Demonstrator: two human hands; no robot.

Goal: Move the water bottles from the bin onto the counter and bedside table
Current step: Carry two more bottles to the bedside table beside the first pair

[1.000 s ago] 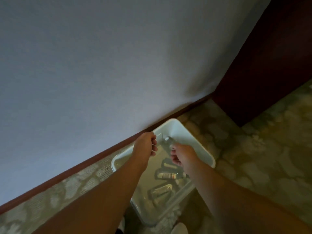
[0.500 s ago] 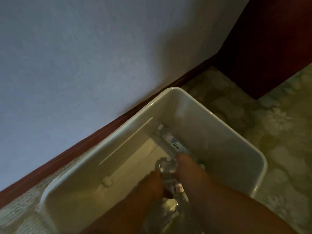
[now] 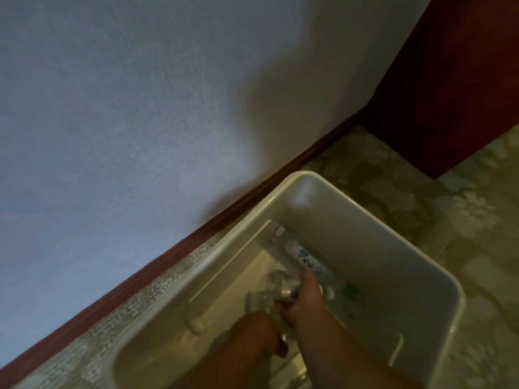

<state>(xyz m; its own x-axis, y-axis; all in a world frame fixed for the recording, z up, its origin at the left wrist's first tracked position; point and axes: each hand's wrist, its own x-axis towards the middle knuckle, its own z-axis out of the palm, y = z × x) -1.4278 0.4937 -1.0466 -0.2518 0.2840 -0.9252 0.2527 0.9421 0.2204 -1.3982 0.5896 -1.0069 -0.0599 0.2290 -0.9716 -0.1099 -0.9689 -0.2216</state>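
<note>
A white plastic bin stands on the carpet against the wall. Inside it, a water bottle with a white cap and a blue-printed label lies along the far right wall. Both my hands are down in the bin. My right hand grips a clear water bottle whose end sticks out past the fingers. My left hand curls round a second clear bottle beside it. Something green lies deeper in the bin, too blurred to name.
A pale textured wall with a dark red skirting board runs behind the bin. A dark red piece of furniture stands at the top right. Patterned green carpet lies to the right of the bin.
My head has dropped much closer to the bin. Both hands went from above its rim down inside, where they now grip clear bottles.
</note>
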